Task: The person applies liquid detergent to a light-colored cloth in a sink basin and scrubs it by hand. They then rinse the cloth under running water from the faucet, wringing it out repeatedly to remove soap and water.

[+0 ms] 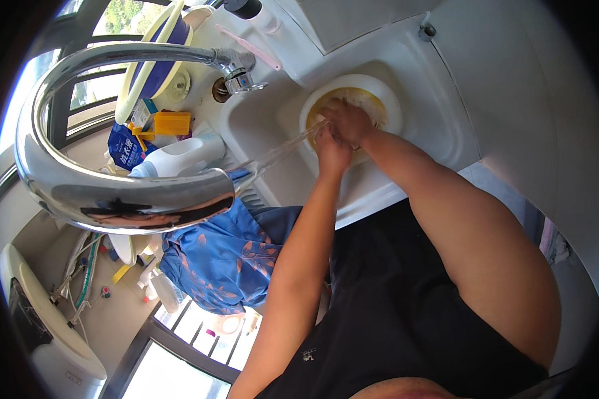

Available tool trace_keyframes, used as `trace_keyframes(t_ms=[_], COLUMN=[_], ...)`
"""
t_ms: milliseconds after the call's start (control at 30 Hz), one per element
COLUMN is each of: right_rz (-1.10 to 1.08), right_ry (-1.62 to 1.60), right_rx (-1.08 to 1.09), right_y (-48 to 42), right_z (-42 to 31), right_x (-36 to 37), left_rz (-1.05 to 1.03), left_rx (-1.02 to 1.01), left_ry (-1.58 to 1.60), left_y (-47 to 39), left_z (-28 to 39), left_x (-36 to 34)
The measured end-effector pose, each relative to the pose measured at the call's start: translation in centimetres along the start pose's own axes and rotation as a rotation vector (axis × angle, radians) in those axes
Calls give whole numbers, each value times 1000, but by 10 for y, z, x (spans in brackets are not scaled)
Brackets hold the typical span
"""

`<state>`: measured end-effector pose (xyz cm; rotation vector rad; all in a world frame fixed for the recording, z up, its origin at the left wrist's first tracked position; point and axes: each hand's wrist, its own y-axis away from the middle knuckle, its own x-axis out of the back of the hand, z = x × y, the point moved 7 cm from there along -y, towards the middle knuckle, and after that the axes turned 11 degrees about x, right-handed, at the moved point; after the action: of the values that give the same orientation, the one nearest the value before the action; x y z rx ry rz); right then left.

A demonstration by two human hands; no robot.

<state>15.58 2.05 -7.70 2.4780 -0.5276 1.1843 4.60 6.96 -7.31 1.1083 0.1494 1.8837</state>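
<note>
A round white basin [392, 99] with a yellow inside sits in a white ceramic sink [429, 85]. Cloudy, foamy water [367, 99] is in it, and what lies beneath is hard to make out. My right hand [352, 122] is over the basin, fingers bent down toward the water. Close against it, my left hand [333, 149] is curled; whether either hand holds anything is hidden. From the curved chrome faucet [125, 204], a stream of water [282, 149] runs onto my fingers.
Left of the sink stand a white detergent bottle [192, 154], a blue pouch [125, 144], a yellow plastic piece [172, 123] and a collapsible basin [162, 80]. A pink brush [249, 47] lies behind the faucet near a dark-capped bottle [267, 17]. Blue floral cloth [219, 264] is bunched beside my left forearm.
</note>
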Motion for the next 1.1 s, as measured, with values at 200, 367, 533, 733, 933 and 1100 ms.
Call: trace_keyframes(t_ms=[200, 367, 533, 733, 933, 1100], right_rz=[354, 257, 326, 81, 48, -56], right_ry=[32, 77, 209, 215, 100, -244], right_rx=[232, 312, 133, 99, -48, -121], right_y=[27, 54, 57, 51, 27, 11], right_z=[11, 24, 19, 28, 31, 43], right_x=[41, 27, 28, -5, 21, 54], left_rz=[352, 221, 63, -54, -228, 157], left_rx=[-424, -650, -423, -94, 58, -224], left_ry=[-315, -510, -558, -664, -411, -259], left_y=[29, 0, -26, -39, -44, -31], left_z=[79, 72, 27, -9, 22, 54], left_x=[25, -8, -38, -60, -29, 14])
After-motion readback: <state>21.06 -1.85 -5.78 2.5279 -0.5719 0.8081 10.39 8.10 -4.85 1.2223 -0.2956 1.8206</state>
